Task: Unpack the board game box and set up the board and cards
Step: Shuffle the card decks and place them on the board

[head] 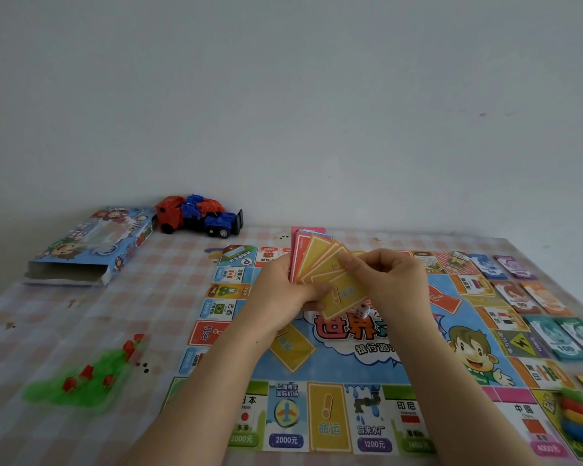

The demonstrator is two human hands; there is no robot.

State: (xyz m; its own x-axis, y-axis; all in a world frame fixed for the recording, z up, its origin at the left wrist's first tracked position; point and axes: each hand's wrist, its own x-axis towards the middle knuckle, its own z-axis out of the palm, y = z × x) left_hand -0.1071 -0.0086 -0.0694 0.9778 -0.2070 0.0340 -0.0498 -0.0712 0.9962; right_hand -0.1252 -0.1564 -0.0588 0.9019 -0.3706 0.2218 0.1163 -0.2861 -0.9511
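Note:
The colourful game board (350, 361) lies flat on the checked tablecloth. Above its middle, my left hand (285, 294) grips a fanned stack of pink and yellow cards (312, 255). My right hand (389, 280) pinches the front yellow card (345, 294) of that fan. A white die (361, 311) sits on the board just under the cards. The open blue game box (91, 245) lies at the far left with its open end toward me.
Paper money notes (552, 314) lie in rows along the board's right side. Coloured plastic pawns (581, 418) sit at the near right. A bag of green and red plastic houses (85, 378) lies at the left. A red-and-blue toy truck (199, 215) stands by the wall.

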